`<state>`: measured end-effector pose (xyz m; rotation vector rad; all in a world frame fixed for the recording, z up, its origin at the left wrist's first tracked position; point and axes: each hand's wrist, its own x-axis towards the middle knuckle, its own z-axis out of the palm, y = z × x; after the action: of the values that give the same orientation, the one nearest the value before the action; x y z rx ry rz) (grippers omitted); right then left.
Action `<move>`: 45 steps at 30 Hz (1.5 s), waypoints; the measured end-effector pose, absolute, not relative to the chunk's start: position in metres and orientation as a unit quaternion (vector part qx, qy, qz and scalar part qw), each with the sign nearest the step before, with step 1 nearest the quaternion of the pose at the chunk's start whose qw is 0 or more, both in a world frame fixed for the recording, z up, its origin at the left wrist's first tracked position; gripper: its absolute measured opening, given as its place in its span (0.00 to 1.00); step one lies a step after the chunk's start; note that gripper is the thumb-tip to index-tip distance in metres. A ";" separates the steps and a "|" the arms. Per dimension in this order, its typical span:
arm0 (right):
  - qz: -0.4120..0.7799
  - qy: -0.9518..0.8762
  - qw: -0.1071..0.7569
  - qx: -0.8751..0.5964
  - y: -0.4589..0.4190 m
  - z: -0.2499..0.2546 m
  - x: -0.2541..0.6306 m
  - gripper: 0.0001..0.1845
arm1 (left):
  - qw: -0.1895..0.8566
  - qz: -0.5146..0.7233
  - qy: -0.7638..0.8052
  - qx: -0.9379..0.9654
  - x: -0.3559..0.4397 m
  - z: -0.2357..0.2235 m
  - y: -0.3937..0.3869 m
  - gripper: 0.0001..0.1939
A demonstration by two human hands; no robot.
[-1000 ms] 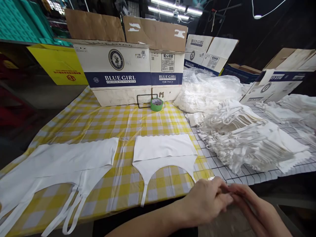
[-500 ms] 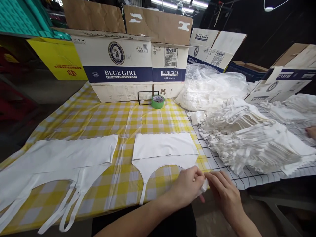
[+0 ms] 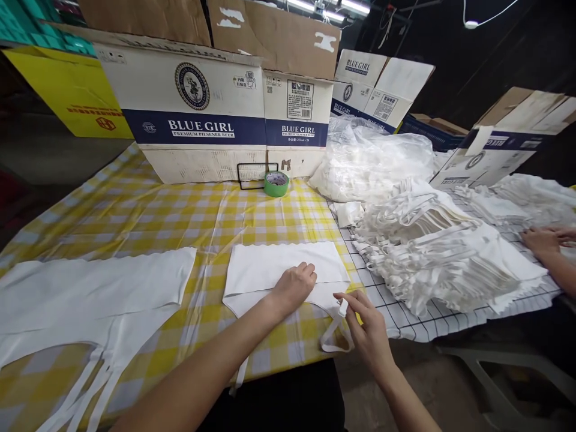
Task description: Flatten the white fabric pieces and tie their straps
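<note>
A white strappy top (image 3: 247,273) lies flat on the yellow checked cloth, scalloped edge away from me. My left hand (image 3: 294,285) rests on its middle with fingers curled in; what lies under the fingertips is hidden. Just right of it, my right hand (image 3: 364,318) pinches a white shoulder strap (image 3: 332,336) near a small white fitting, and the strap hangs in a loop below. The top's other strap (image 3: 242,373) drops over the table's front edge. To the left lies a larger white strappy piece (image 3: 94,294), its straps towards me.
A heap of white garments (image 3: 450,264) lies on the right, with a clear plastic bag (image 3: 373,162) behind. Green tape (image 3: 276,183) and a black wire frame (image 3: 245,177) are by a beer carton (image 3: 202,138). Another person's hands (image 3: 544,240) touch fabric at far right.
My hands, together at the right front corner a second ago, have moved left and separated. My left hand now lies on the top; my right hand holds up the looped strap. Another person's hands have appeared.
</note>
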<state>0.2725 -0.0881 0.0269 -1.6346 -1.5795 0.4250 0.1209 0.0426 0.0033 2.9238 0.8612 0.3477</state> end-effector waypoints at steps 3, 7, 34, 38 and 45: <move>0.223 -0.571 0.441 -0.655 -0.079 0.024 0.276 0.14 | -0.005 0.111 0.270 0.956 0.124 0.002 0.039 0.13; 0.284 -0.507 0.479 -0.658 -0.066 0.016 0.281 0.13 | -0.001 0.132 0.293 0.947 0.126 0.002 0.039 0.12; 0.184 -0.596 0.364 -0.692 0.003 0.004 0.279 0.11 | 0.402 0.164 0.390 0.812 0.124 0.001 0.078 0.11; 0.148 -0.611 0.335 -0.702 0.001 0.005 0.279 0.12 | 0.402 0.157 0.388 0.814 0.122 0.005 0.078 0.12; 0.140 -0.628 0.329 -0.691 0.002 0.003 0.277 0.13 | 0.390 0.152 0.386 0.822 0.121 0.005 0.077 0.12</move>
<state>0.2773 0.0025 0.0031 -1.8086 -1.6435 0.3660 0.1214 0.0772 0.0053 2.0886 0.9805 0.3872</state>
